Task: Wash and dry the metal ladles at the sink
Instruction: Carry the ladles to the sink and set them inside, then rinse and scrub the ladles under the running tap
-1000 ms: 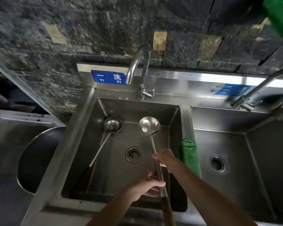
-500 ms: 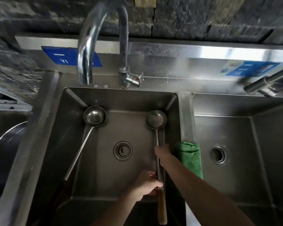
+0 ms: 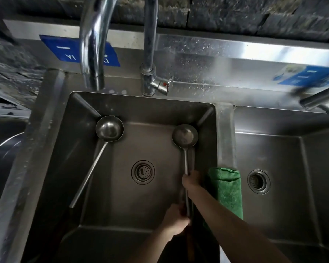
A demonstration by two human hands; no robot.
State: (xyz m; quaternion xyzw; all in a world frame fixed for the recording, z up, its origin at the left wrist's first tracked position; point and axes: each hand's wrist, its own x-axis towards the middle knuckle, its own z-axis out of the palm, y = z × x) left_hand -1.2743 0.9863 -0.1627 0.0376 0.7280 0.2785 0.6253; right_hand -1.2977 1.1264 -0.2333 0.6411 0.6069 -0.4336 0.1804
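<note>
Steel ladle gripped two-handed along the left basin's right wall.

Right hand wrapped round mid-shaft, left hand closed on the shaft just above the wooden grip; bowl down in the far right corner, probably to steady the long handle for scrubbing. Second ladle lying loose at far left, shaft slanting toward the near left. Green cloth draped over the divider, just beside the right wrist. Faucet overhead at far left, no water visibly running; drain uncovered between the ladles.
</note>
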